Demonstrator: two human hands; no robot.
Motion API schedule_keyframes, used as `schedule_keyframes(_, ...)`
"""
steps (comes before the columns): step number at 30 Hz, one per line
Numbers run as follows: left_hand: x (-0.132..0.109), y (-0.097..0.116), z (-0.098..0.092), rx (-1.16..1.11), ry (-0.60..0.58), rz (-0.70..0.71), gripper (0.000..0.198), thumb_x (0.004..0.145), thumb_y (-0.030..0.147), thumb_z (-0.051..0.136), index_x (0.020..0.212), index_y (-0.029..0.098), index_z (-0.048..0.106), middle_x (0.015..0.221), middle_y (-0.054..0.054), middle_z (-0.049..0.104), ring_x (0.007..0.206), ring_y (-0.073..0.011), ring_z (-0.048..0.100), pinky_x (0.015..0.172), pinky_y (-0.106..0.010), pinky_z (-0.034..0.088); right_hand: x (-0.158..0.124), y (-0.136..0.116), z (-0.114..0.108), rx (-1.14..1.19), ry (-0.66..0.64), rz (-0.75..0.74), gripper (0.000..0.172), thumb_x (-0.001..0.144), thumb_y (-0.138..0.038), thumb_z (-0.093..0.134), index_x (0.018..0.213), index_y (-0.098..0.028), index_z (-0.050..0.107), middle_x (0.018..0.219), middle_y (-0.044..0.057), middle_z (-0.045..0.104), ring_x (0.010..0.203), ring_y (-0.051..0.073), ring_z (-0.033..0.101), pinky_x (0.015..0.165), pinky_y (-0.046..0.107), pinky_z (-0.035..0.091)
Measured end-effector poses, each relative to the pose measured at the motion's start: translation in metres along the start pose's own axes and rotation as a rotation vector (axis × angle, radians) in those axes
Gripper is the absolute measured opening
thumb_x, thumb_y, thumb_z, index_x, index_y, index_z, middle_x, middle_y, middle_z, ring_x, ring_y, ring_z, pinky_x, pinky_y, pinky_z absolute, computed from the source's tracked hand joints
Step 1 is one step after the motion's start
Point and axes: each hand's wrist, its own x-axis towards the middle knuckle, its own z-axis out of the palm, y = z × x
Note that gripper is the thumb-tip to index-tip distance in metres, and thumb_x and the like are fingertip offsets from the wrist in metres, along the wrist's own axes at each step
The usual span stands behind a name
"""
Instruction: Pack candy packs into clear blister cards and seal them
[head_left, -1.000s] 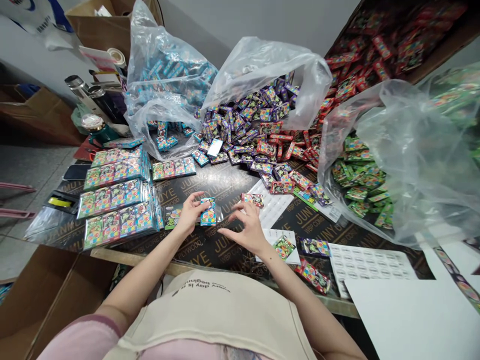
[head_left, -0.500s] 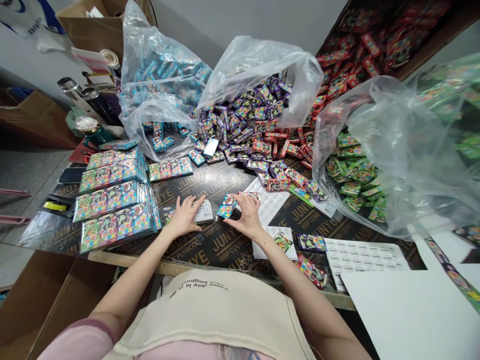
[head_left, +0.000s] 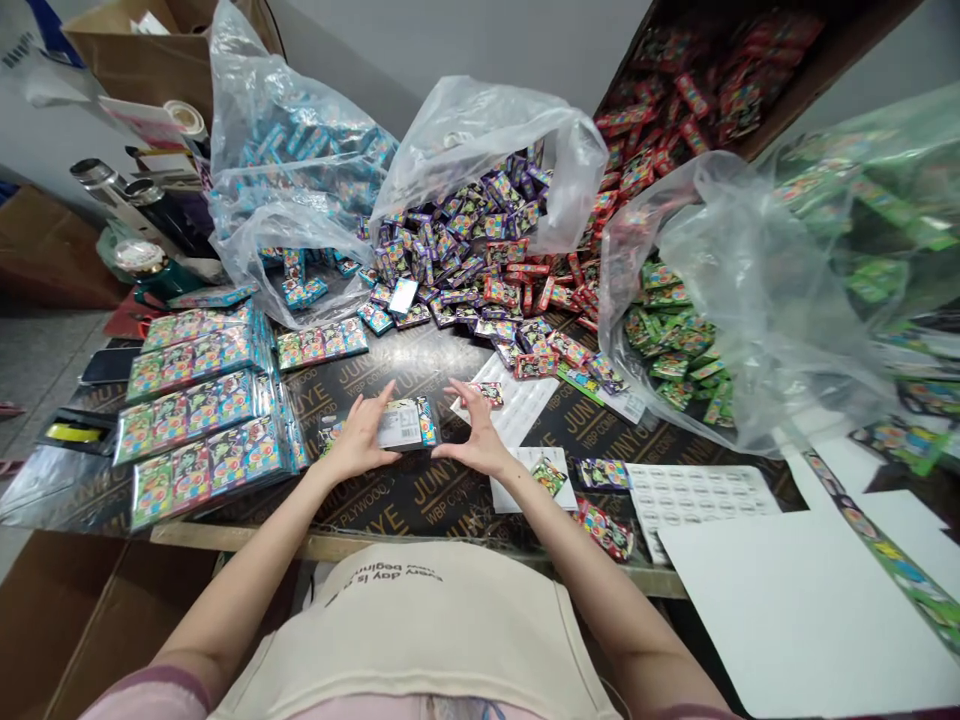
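Note:
A clear sleeve (head_left: 405, 425) with a white label on it and a blue packet at its right end lies on the dark plywood table (head_left: 420, 490). My left hand (head_left: 358, 440) grips the sleeve's left end. My right hand (head_left: 472, 440) is at its right end, thumb and forefinger spread in a curve around it. One red packet (head_left: 491, 392) lies just beyond my right fingers on a white label sheet (head_left: 525, 410).
Stacks of filled sleeves (head_left: 202, 400) lie to the left. Plastic bags of blue packets (head_left: 300, 170), purple packets (head_left: 465, 230) and green packets (head_left: 675, 340) ring the back, with red packets (head_left: 675, 90) in a box. Sticker sheets (head_left: 697, 495), loose packets (head_left: 604, 472) and a cardboard box (head_left: 75, 620) are near.
My right hand brought a blue packet from the table to the sleeve; the packet now sits at the sleeve's right end. Both hands now frame the sleeve. My view shifted slightly.

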Motion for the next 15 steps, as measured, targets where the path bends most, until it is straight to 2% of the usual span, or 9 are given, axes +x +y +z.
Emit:
schedule_keyframes(1,0.001,0.001,0.0,-0.009,0.009,-0.01,0.115,0.064,0.029,0.074,0.149,0.026,-0.003,0.136,-0.011,0.047,0.127,-0.0287,0.044,0.113,-0.056,0.017,-0.001,-0.003,0.001,0.019,0.02,0.007,0.089,0.073,-0.055,0.067,0.144,-0.025,0.025,0.124,0.01,0.059,0.124,0.03,0.045,0.106,0.052,0.024)
schedule_keyframes(4,0.003,0.0,0.002,-0.011,0.007,-0.001,0.115,0.064,0.03,0.074,0.149,0.025,-0.004,0.134,-0.011,0.049,0.126,-0.0284,0.045,0.112,-0.056,0.018,0.006,-0.007,-0.001,0.057,-0.092,-0.065,0.063,0.089,-0.046,0.051,0.144,-0.026,0.028,0.102,0.005,0.069,0.112,0.024,0.055,0.104,0.048,0.025)
schedule_keyframes(5,0.004,-0.001,0.004,-0.003,0.007,0.001,0.115,0.064,0.03,0.074,0.149,0.025,-0.004,0.134,-0.011,0.049,0.125,-0.0284,0.045,0.112,-0.056,0.018,0.012,-0.005,-0.004,0.03,-0.09,-0.078,0.057,0.09,-0.044,0.049,0.142,-0.026,0.032,0.101,0.005,0.07,0.109,0.024,0.056,0.103,0.047,0.027)
schedule_keyframes(6,0.004,-0.002,0.005,0.009,0.006,0.003,0.115,0.064,0.03,0.074,0.149,0.025,-0.003,0.134,-0.011,0.049,0.125,-0.0284,0.045,0.112,-0.055,0.018,0.022,0.0,-0.008,-0.028,-0.033,-0.066,0.054,0.09,-0.043,0.049,0.139,-0.026,0.036,0.103,0.005,0.069,0.108,0.024,0.056,0.101,0.045,0.028)
schedule_keyframes(9,0.006,-0.004,0.011,0.059,-0.006,0.004,0.114,0.062,0.029,0.074,0.149,0.023,0.0,0.133,-0.011,0.049,0.123,-0.0284,0.045,0.112,-0.054,0.018,0.064,0.026,-0.027,-0.33,0.262,0.054,0.051,0.085,-0.043,0.054,0.132,-0.021,0.048,0.119,0.011,0.061,0.111,0.029,0.049,0.095,0.044,0.031)
schedule_keyframes(10,0.006,-0.004,0.014,0.078,-0.019,0.005,0.113,0.062,0.028,0.074,0.149,0.023,0.002,0.131,-0.011,0.05,0.122,-0.0283,0.046,0.112,-0.054,0.018,0.081,0.037,-0.034,-0.438,0.305,0.082,0.052,0.084,-0.042,0.056,0.13,-0.019,0.049,0.124,0.013,0.057,0.113,0.031,0.046,0.094,0.045,0.031)
schedule_keyframes(13,0.007,-0.002,0.02,0.125,-0.069,0.014,0.11,0.061,0.024,0.074,0.149,0.023,0.008,0.129,-0.011,0.051,0.121,-0.028,0.046,0.112,-0.056,0.015,0.127,0.064,-0.052,-0.689,0.286,0.099,0.049,0.08,-0.033,0.06,0.125,-0.014,0.055,0.124,0.019,0.053,0.112,0.034,0.043,0.091,0.046,0.03)
schedule_keyframes(15,0.006,0.0,0.022,0.129,-0.09,0.021,0.107,0.061,0.023,0.074,0.149,0.024,0.012,0.13,-0.011,0.05,0.121,-0.0281,0.046,0.112,-0.057,0.013,0.147,0.071,-0.059,-0.777,0.212,0.064,0.034,0.081,-0.026,0.057,0.113,-0.012,0.062,0.116,0.019,0.056,0.109,0.033,0.043,0.091,0.046,0.029)
